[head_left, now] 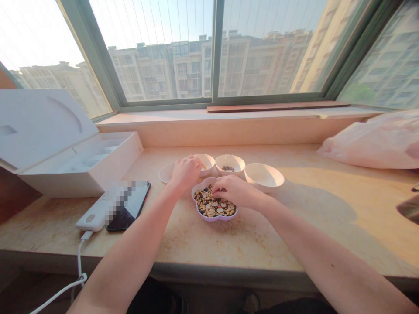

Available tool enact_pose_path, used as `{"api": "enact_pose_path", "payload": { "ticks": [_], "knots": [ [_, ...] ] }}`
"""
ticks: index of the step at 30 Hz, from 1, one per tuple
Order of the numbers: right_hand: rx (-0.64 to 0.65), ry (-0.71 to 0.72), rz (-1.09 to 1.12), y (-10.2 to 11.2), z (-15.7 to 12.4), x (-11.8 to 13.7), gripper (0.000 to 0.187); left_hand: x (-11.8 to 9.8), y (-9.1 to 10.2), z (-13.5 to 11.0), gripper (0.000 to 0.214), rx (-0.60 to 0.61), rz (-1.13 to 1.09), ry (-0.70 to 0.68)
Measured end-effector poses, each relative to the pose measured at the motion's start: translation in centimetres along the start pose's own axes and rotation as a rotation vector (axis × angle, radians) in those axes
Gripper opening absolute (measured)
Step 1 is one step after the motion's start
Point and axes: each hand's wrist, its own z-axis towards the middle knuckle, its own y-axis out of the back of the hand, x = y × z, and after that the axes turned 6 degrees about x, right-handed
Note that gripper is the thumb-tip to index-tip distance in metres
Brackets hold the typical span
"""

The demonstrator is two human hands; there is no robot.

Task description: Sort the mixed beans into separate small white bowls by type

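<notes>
A lilac scalloped bowl (216, 218) holds mixed beans and seeds (212, 204), dark, tan and pale. My right hand (237, 189) reaches into it from the right, thumb and fingers pinched at the mix; what they grip is too small to make out. My left hand (186, 172) is over the near edge of a white bowl (209, 165) with a few yellow bits in it. Its fingers are curled together, their tips partly hidden. Beside it, another white bowl (229, 158) holds some dark beans (228, 168). My left hand partly covers a white bowl (165, 173) at the left.
At the right end of the row stands a white bowl (264, 176). A phone (131, 211) and a white cabled device (93, 216) lie at left, before an open white box (78, 170). A plastic bag (369, 141) rests at right. A window (212, 56) rises behind the counter (294, 235).
</notes>
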Motion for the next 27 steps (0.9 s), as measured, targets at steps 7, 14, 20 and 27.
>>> {"api": "enact_pose_path", "payload": {
  "ticks": [7,14,20,27],
  "knots": [
    [-0.187,-0.069,0.433,0.9,-0.5,0.3,0.015,-0.8,0.9,-0.8,0.028,-0.078,-0.212,-0.114],
    [-0.332,-0.142,0.839,1.6,-0.3,-0.2,0.046,-2.2,2.0,-1.8,0.027,-0.111,-0.333,-0.275],
    [-0.356,-0.119,0.995,1.3,0.0,-1.2,0.057,-2.6,0.9,-1.9,0.020,-0.137,-0.346,-0.357],
    [-0.320,-0.145,1.054,1.1,0.2,-0.1,0.058,-2.8,-0.2,-1.4,0.014,-0.172,-0.390,-0.358]
  ]
}}
